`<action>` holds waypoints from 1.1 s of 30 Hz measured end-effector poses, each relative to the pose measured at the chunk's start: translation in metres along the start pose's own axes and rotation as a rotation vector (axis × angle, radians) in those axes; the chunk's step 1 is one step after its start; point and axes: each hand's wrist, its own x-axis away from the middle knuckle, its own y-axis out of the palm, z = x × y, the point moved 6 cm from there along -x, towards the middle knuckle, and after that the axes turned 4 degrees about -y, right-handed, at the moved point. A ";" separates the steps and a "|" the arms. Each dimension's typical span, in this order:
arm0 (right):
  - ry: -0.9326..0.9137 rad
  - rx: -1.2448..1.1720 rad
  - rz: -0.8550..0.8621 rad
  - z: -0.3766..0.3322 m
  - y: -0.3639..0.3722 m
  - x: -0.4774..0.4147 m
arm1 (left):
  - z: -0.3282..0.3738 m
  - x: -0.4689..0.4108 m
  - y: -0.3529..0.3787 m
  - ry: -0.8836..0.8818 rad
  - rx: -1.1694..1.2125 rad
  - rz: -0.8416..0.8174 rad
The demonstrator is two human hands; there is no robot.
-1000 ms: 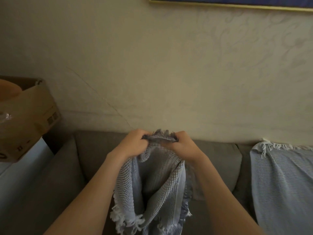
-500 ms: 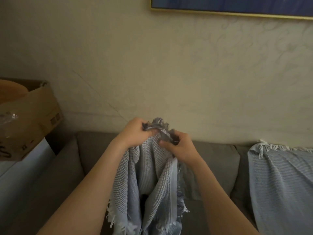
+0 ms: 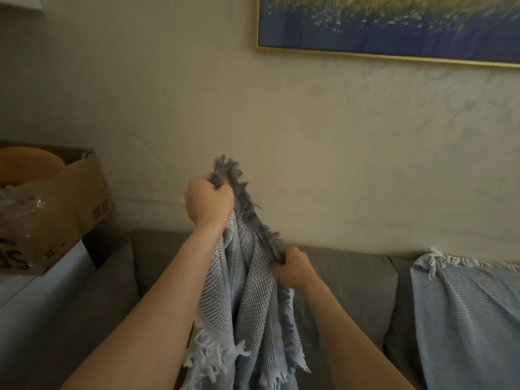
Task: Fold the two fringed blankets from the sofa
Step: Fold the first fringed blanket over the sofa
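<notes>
Two hands hold one blanket (image 3: 247, 291) up in front of the sofa (image 3: 351, 291): the left hand (image 3: 209, 199) is clenched round a bunched corner of its dark fringe, well above the sofa's backrest, while the right hand (image 3: 294, 267) pinches the same fringed edge lower down, level with the top of the backrest. The cloth hangs from both grips in loose folds (white fringe at the bottom) before the sofa's middle cushion. The other blanket (image 3: 464, 319) lies spread over the sofa's right-hand end, and a box (image 3: 56, 209) sits beyond its left-hand end.
</notes>
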 end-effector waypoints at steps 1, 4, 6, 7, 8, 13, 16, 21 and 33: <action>-0.024 0.037 0.013 -0.003 -0.005 -0.005 | 0.002 -0.003 -0.005 -0.013 0.025 0.033; -0.135 0.111 0.217 -0.028 -0.045 -0.011 | 0.010 -0.013 -0.018 -0.033 0.097 0.131; -0.207 0.030 0.428 -0.052 -0.084 -0.007 | 0.020 -0.017 -0.026 -0.016 0.116 0.191; -0.239 -0.034 0.549 -0.063 -0.102 -0.002 | 0.026 -0.018 -0.030 0.004 0.136 0.209; -0.261 -0.111 0.651 -0.072 -0.118 0.001 | 0.033 -0.019 -0.033 0.030 0.155 0.226; -0.472 -0.164 0.493 -0.106 -0.120 -0.012 | 0.052 -0.015 -0.040 0.082 0.195 0.269; -0.447 -0.127 0.149 -0.097 -0.090 -0.016 | 0.053 -0.012 -0.042 0.119 0.206 0.289; -0.183 -0.242 0.020 -0.041 -0.055 -0.005 | 0.043 -0.004 -0.035 0.118 0.174 0.254; -0.204 -0.638 -0.015 0.000 -0.013 0.002 | 0.017 -0.001 -0.017 0.075 0.080 0.209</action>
